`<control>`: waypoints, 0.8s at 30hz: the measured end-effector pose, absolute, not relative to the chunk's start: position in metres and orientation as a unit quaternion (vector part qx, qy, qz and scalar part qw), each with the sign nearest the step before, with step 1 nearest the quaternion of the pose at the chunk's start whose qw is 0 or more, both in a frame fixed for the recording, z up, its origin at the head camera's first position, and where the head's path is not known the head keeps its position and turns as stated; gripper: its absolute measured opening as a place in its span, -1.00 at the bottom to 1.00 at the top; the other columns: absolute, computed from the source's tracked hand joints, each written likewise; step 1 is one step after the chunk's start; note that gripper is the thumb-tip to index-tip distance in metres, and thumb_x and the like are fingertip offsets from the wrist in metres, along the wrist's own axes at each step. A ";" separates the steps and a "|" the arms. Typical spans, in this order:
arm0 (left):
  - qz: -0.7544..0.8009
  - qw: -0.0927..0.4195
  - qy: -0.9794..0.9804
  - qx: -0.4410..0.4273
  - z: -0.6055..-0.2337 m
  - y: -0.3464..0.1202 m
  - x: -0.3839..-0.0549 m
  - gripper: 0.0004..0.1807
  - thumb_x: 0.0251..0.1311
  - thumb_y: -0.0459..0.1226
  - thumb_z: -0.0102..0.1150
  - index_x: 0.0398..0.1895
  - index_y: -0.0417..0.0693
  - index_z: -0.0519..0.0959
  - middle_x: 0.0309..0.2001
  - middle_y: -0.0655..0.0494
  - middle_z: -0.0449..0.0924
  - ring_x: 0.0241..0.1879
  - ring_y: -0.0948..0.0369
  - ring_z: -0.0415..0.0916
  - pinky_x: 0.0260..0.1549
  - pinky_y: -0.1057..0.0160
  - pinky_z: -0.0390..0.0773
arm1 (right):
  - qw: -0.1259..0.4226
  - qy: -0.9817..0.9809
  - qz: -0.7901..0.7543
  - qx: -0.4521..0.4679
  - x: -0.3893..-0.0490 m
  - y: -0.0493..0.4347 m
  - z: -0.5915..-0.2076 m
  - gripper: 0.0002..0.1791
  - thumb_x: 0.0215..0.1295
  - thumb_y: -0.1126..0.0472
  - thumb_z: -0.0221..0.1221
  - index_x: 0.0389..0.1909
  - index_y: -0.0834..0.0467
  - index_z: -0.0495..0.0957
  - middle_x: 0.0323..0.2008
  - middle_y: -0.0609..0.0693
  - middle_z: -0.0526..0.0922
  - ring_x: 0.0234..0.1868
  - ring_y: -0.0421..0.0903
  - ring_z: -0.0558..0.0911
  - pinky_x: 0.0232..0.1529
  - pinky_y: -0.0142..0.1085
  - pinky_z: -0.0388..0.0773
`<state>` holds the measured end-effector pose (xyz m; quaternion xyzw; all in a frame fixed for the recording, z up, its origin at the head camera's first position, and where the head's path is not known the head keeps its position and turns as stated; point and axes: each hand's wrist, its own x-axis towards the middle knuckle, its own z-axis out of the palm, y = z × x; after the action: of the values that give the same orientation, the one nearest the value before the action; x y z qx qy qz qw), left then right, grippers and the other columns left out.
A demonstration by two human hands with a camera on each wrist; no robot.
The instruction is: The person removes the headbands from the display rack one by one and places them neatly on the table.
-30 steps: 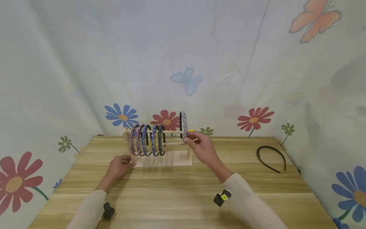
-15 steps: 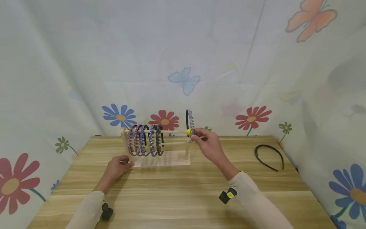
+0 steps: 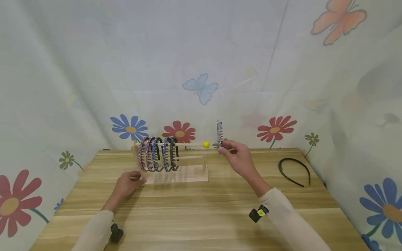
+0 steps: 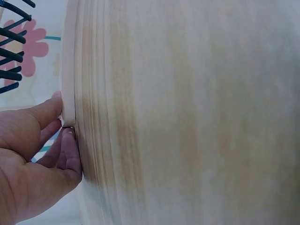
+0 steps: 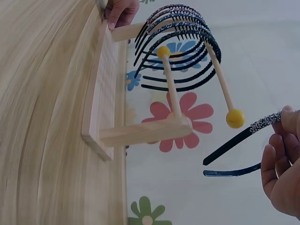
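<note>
1. Right hand: its grip pinches the silver headband, just right of the wooden rack; hold it upright, lightly.
2. Let its tips clear the rack's yellow knob.
3. Left hand: grip pinching the rack's left base corner; firm pressure should prevent sliding.

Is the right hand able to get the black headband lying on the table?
Probably yes: nothing seems to stand between the right hand and the black headband. But that hand pinches a silvery headband, so it may need to let go first.
</note>
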<state>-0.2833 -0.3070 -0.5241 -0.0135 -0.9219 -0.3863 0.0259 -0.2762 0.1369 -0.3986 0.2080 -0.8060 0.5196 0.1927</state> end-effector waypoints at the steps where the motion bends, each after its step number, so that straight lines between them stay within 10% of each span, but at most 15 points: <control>1: -0.386 0.025 -0.922 -0.012 -0.524 -0.307 -0.283 -0.50 0.31 -0.21 0.37 0.17 -0.42 0.59 0.12 -0.35 0.63 0.07 -0.22 0.64 0.02 -0.13 0.64 | 0.194 -0.808 0.516 0.207 -0.277 0.139 -0.400 -0.78 0.38 0.20 0.32 -0.04 0.22 0.73 -0.24 0.04 0.77 -0.19 -0.08 0.70 -0.18 -0.38 0.65; 24: -0.383 0.023 -0.923 -0.013 -0.524 -0.307 -0.283 -0.49 0.31 -0.21 0.37 0.16 -0.43 0.58 0.11 -0.35 0.64 0.08 -0.23 0.64 0.02 -0.13 0.64 | 0.191 -0.839 0.492 0.127 -0.293 0.172 -0.422 -0.69 0.35 0.11 0.37 -0.03 0.23 0.72 -0.27 0.06 0.77 -0.24 -0.11 0.64 -0.20 -0.36 0.60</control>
<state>-0.2834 -0.3074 -0.5235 -0.0134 -0.9235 -0.3828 0.0234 -0.2926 0.1720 -0.4220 0.1275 -0.8395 0.4924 0.1912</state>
